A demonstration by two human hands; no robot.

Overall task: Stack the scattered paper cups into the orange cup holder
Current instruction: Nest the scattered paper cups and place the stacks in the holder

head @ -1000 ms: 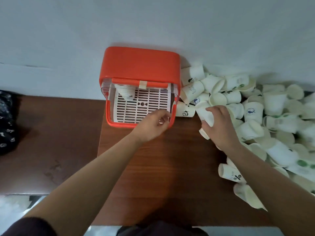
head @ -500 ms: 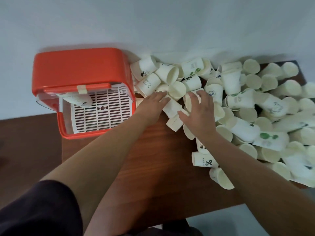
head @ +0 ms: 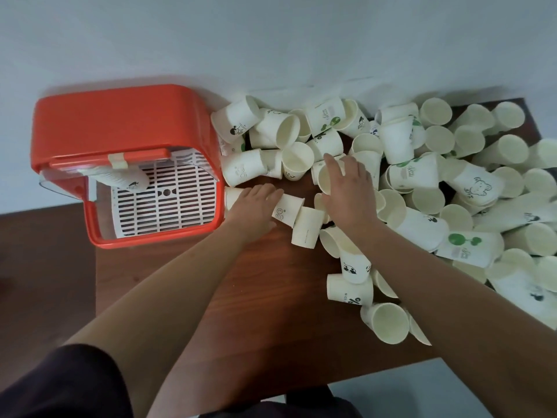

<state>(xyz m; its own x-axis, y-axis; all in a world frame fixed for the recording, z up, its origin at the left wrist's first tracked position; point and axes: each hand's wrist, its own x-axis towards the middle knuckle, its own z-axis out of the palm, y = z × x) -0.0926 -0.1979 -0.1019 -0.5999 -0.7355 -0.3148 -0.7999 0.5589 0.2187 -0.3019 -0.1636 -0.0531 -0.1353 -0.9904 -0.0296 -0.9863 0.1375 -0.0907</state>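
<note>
The brown table [head: 247, 312] carries the pile of paper cups [head: 422, 182] across the whole right half of the frame, spilling toward the centre. The orange cup holder [head: 120, 116] sits at centre left against the wall, with a short nested stack [head: 120, 179] already lying inside it at its upper left. Your left hand [head: 256, 203] is the nearer one to the holder. It lies across a cup on its side [head: 286, 208], but you cannot tell from here whether the fingers close round it or only rest on top. That cup's long axis runs left to right across the frame, and its left end is just beside the holder's right wall, so the coming move is likely a short carry leftward. Your right hand [head: 349, 191], at centre frame on the edge of the pile, wraps index finger and thumb around an open-mouthed cup [head: 324, 179] whose mouth faces left, toward the holder.
</note>
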